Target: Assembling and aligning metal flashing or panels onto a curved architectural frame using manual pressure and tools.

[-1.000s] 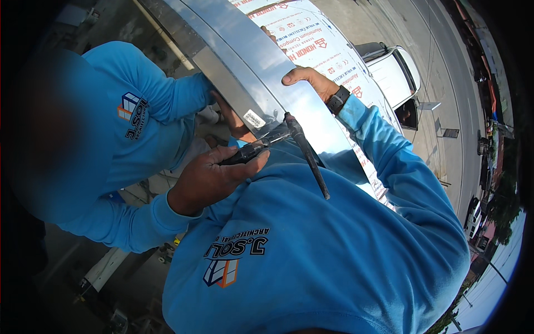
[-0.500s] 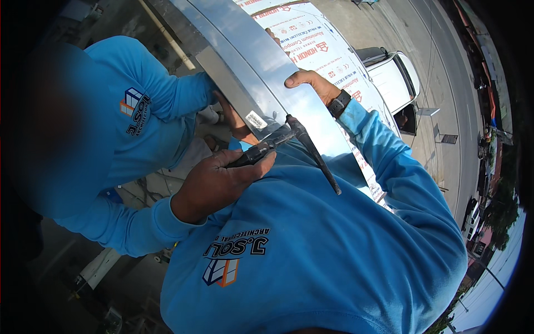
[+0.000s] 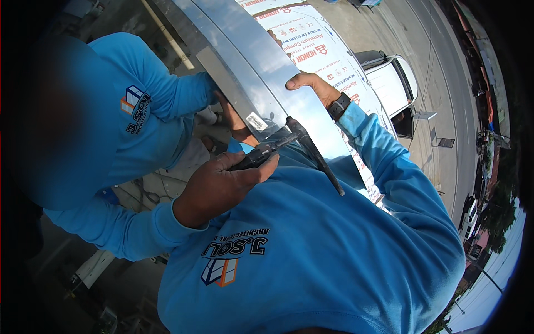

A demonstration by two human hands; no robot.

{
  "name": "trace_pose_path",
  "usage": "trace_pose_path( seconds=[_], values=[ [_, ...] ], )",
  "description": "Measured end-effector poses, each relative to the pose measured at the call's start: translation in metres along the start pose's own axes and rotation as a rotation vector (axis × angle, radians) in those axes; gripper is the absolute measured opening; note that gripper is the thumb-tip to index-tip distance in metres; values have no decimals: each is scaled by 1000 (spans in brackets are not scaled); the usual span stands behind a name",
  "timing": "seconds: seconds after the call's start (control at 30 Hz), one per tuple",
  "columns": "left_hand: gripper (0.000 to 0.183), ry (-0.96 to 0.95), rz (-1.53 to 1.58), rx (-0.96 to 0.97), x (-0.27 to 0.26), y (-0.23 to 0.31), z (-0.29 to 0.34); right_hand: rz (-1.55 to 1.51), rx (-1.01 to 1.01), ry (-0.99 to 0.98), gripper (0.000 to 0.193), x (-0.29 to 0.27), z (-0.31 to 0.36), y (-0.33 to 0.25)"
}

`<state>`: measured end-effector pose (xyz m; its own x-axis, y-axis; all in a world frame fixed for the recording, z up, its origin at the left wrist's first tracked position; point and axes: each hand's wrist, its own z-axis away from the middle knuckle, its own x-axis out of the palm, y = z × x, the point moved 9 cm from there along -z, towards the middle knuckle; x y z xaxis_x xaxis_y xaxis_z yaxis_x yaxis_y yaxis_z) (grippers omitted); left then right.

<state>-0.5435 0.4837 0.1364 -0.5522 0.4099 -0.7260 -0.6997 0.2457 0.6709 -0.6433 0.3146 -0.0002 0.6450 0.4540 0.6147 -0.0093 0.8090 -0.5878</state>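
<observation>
A long silver metal panel (image 3: 261,47) with a lengthwise groove stretches away from my chest. My right hand (image 3: 314,86), with a black watch at the wrist, is closed on its right edge, thumb on top. At the left edge, my left hand (image 3: 236,127) is closed round the panel's side, its fingers partly hidden. A co-worker's hand (image 3: 214,186) holds a black hand riveter (image 3: 258,157) by one handle. Its handles are spread apart, and its head meets the panel's near end at the groove. A small white label (image 3: 256,121) is on the panel's side.
The co-worker (image 3: 133,72) in blue leans in from the left, another arm reaching behind the panel. Fingers (image 3: 273,36) show at the panel's far edge. Printed white sheeting (image 3: 334,61) lies beyond. A white vehicle (image 3: 392,83) stands by the road at right.
The riveter has tilted and shifted slightly in the co-worker's hand, its free handle moving a little right. My hands keep their places on the panel. The view has shifted slightly.
</observation>
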Motion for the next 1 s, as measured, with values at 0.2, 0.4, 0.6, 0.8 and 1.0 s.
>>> trace_pose_path(
  seconds=[0.2,0.4,0.6,0.8,1.0],
  values=[
    [30,49,56,3,-2,0,2,16,-10,-4,56,4,4,-2],
    [39,87,-157,93,-9,16,0,332,-307,-48,56,13,14,-19],
    [41,94,-360,182,0,16,4,75,-25,42,53,5,9,-8],
    [36,-36,-187,187,-10,6,-2,-14,-27,26,49,-5,-1,-2],
    [5,132,-246,308,-33,18,-1,0,-52,32,46,-3,1,-5]
  ],
)
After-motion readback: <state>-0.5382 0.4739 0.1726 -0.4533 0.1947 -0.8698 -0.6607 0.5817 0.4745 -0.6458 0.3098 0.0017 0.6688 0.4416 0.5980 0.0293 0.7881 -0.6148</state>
